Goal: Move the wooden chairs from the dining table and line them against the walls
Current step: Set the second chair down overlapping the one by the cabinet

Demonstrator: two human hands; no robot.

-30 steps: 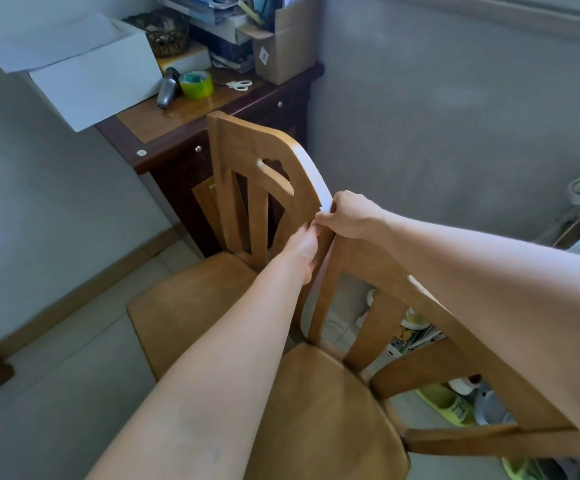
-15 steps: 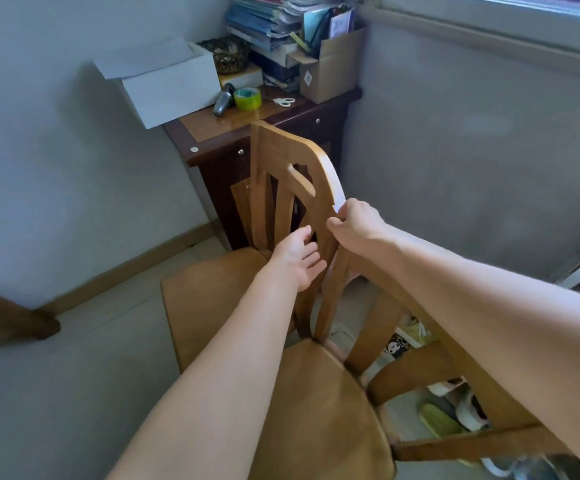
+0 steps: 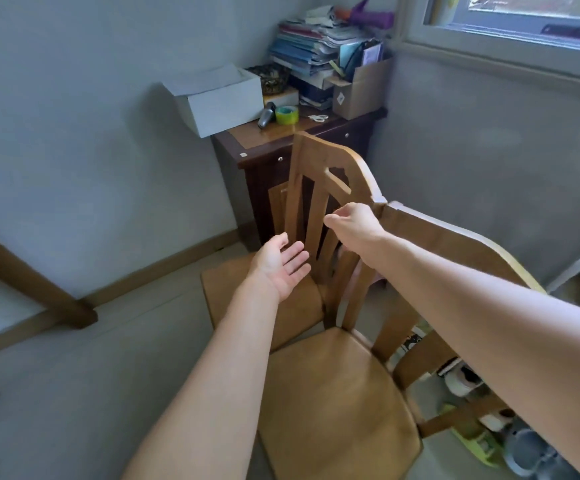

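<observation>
Two wooden chairs stand side by side in the room's corner. The near chair (image 3: 337,407) has its back towards the right wall. The far chair (image 3: 319,168) stands beside it, in front of a dark cabinet, and their top rails meet at the corner. My left hand (image 3: 283,266) hovers palm up, fingers spread, just in front of the far chair's slats, touching nothing. My right hand (image 3: 354,225) floats loosely curled beside the far chair's back post, off the wood, with nothing in it.
A dark wooden cabinet (image 3: 264,150) in the corner carries a white box (image 3: 219,98), a tape roll (image 3: 286,115), scissors and stacked papers. A table leg (image 3: 39,299) juts in at the left. Shoes and small items (image 3: 482,441) lie on the floor behind the near chair.
Both hands have come off the chair backs where the rails meet and pulled back. My left hand turned palm up. The view has lifted and drawn away from the corner.
</observation>
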